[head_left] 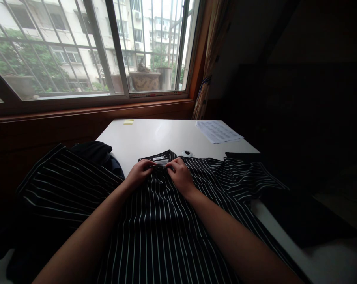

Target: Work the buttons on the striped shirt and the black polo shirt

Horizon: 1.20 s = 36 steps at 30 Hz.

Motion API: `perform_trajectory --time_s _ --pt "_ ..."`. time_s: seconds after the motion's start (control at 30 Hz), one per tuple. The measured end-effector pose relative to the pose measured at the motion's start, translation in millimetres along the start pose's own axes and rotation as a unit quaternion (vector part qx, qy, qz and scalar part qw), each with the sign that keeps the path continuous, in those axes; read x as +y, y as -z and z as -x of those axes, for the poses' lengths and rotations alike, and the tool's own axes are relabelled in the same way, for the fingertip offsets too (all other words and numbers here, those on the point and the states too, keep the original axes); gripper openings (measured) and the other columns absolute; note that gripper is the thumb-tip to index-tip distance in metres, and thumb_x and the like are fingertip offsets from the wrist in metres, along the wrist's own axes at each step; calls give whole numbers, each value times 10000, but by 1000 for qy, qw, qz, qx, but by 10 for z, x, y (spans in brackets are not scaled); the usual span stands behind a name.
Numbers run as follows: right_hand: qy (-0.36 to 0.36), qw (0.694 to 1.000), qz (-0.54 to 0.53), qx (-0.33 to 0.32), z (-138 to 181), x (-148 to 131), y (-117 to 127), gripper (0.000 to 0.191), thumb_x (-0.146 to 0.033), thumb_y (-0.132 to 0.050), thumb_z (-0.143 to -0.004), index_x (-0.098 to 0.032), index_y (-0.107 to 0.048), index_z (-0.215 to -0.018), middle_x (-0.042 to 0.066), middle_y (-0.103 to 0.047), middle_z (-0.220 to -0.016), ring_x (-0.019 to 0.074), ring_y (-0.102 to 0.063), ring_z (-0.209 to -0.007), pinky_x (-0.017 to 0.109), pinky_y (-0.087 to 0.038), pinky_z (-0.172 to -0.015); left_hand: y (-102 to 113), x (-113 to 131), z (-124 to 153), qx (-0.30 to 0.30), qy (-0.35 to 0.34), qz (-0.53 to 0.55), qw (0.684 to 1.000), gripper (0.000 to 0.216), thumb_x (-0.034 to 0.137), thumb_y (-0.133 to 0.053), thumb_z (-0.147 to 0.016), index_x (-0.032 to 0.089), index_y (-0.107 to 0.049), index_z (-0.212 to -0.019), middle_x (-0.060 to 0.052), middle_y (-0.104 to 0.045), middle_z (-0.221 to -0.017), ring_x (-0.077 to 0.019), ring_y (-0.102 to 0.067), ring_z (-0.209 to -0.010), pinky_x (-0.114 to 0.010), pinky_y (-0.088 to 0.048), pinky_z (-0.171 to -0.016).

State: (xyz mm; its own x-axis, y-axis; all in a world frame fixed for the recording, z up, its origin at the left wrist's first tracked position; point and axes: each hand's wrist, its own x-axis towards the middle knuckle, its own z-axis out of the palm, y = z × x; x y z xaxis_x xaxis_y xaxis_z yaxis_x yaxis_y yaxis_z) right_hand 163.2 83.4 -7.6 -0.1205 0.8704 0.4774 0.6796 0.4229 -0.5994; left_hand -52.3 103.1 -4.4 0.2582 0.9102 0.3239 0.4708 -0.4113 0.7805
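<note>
Left hand (141, 169) and right hand (181, 176) pinching striped shirt (163, 225) at collar (172, 155); likely straightening; next needs even tension.

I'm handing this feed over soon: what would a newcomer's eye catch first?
The white-striped shirt spread across the foreground, with the left hand and right hand pinching it near the collar. Next, the bright barred window at upper left. Pale paper, far right on the white table, stands out less.

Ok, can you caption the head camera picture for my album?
Bare left hand and bare right hand pinch a black, white-striped cloth shirt near its collar on a white table.
</note>
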Motion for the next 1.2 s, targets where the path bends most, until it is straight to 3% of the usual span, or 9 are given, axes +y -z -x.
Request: perform_trajectory --time_s 0.47,0.9,1.2 --pt "-13 998 -37 57 -19 24 -2 183 -132 -551 -834 -217 -670 -944 54 -555 -1030 188 -604 -860 326 -525 -815 27 -23 10 23 18 3 1000 195 286 -613 -835 219 -733 -973 -56 -705 -1014 -241 -653 -993 -371 -505 -923" --pt "4 1000 18 -15 27 16 -27 190 -122 -596 -811 -238 -699 -920 48 -520 -1203 150 -611 -815 312 -534 -779 25 14 11 28 12 3 1000 196 272 -608 -832 214 -734 -970 -58 -705 -1005 -240 -652 -985 -370 -507 -915" --pt "11 1000 -15 12 -4 46 -33 164 -120 -594 -847 -233 -703 -897 40 -570 -1098 187 -626 -945 343 -515 -912 26 1 12 30 5 -2 1000 202 246 -591 -831 209 -731 -972 -55 -701 -1004 -231 -652 -984 -373 -510 -919"
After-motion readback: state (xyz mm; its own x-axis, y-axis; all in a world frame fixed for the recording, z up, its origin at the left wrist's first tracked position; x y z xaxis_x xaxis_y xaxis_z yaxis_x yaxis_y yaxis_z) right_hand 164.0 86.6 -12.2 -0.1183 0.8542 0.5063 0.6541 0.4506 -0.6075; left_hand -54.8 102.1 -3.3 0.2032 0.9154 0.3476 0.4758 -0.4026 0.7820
